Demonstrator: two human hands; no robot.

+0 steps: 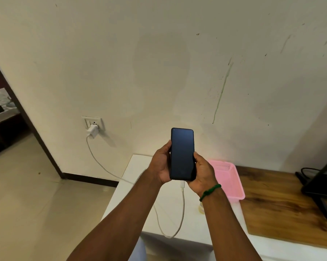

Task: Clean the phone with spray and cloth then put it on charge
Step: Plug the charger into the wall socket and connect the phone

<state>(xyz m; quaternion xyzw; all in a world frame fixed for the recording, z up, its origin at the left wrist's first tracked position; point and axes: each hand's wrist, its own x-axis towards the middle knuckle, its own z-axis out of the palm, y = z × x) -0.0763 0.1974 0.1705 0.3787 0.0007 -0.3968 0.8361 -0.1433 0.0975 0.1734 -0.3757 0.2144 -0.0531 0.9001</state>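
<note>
**Two hands, one phone, cable at the port**

Two big surfaces frame this: the white desk (138, 164) against the wall and the wooden board (281, 204) lying on its right side. The pink basket (232, 181) sits between them, just behind the right wrist.

Up in the air over the desk is the phone (182, 153), upright, screen dark and facing the camera. The left hand (161, 164) cradles its left edge, fingers wrapped behind and thumb on the rim. The right hand (202, 172) cups the lower right corner the same way. Both sets of fingers are closed around the phone.

Over on the wall, the white charger (92, 130) sits in the socket (93, 122), and it looks tilted. Its cable (183, 210) loops across the desk and rises to the connector (182, 185), which touches the phone's bottom edge. Whether it is fully seated, I cannot tell.

Here is the danger as I judge it. A half-seated connector means no charge, and that dark screen gives no sign either way. Laying the phone down carelessly could bend the connector, and a tug on the cable could drag that leaning charger out.
</note>
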